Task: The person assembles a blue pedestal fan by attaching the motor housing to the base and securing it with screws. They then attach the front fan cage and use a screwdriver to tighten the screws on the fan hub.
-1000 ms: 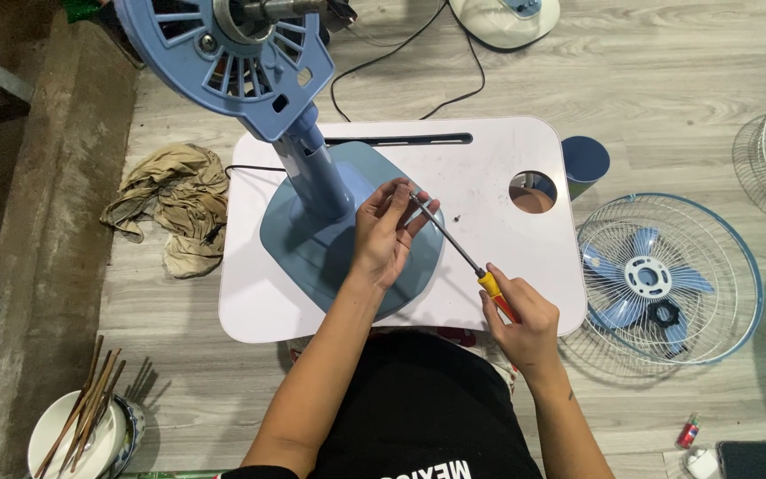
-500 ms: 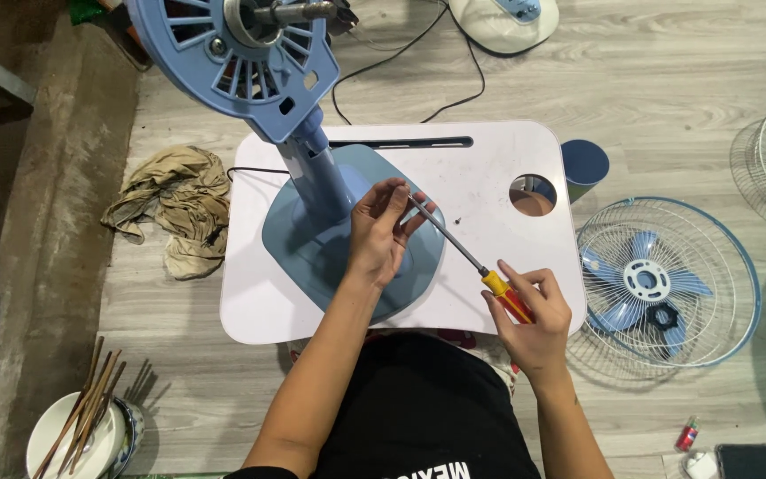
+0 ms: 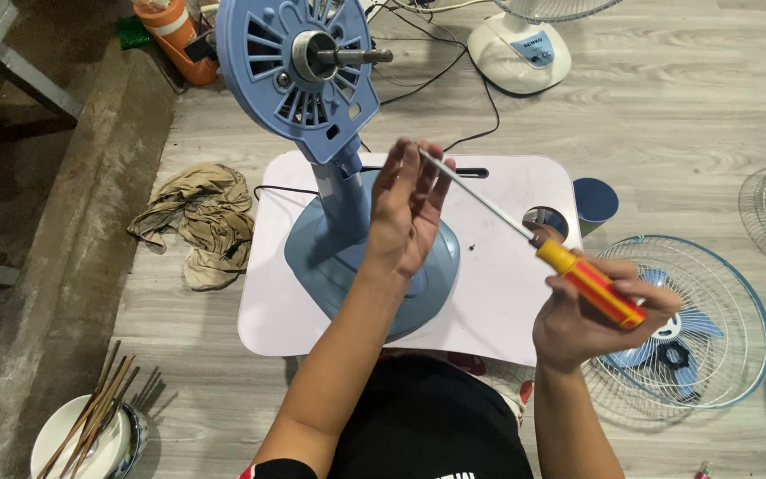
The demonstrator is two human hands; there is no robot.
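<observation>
The left fingers are raised and loosely spread, their tips meeting the bare end of the screwdriver shaft, apparently to steady or load the tip; whether a screw is pinched there cannot be told. The left hand hovers above the fan base without touching it. The right fingers are wrapped closed around the orange and red handle, so that the right hand carries the tool's weight while the shaft slopes up and leftward toward the left fingertips. The screwdriver is thus held in the air between both hands, over the right half of the surface, a white low tray table. The fan base stands on that surface, its neck rising to the blue motor housing, whose bare shaft points right, the blade and guard being off. A small dark speck, possibly a screw, lies on the surface just beside the base. On the wooden floor, a guard with blade lies to the right, near the right hand; a crumpled rag lies to the left, and a bowl with chopsticks sits at lower left, well apart from the work.
</observation>
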